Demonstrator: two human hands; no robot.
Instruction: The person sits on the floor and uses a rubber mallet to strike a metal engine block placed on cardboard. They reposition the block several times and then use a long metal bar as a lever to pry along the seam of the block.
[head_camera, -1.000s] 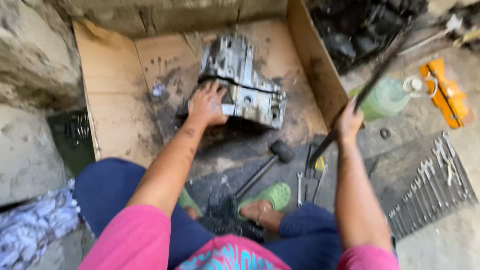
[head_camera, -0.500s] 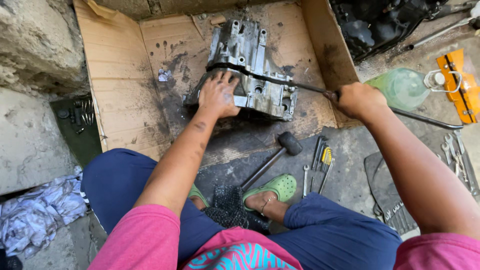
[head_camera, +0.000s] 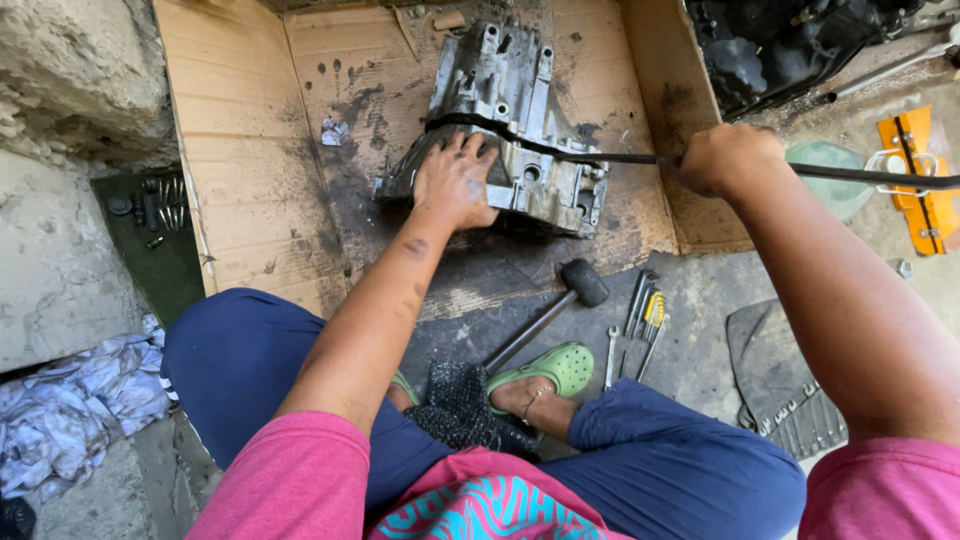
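A grey metal gearbox housing (head_camera: 505, 95) lies on flattened, oil-stained cardboard (head_camera: 250, 150) in front of me. My left hand (head_camera: 455, 182) presses flat on the housing's near edge. My right hand (head_camera: 728, 158) is closed around a long dark metal bar (head_camera: 600, 157). The bar's far end lies across the housing along its seam, and its near end runs off to the right past my wrist.
A black rubber mallet (head_camera: 560, 300) lies between the housing and my green sandal (head_camera: 555, 368). Small wrenches and a yellow-handled screwdriver (head_camera: 645, 315) lie beside it. A tool roll (head_camera: 785, 385) sits right, bolts on a dark tray (head_camera: 150, 215) left, crumpled cloth (head_camera: 75, 405) lower left.
My right hand swung the bar down from an upright slant until it lies level across the housing. My left hand stayed pressed on the housing, and my view moved closer.
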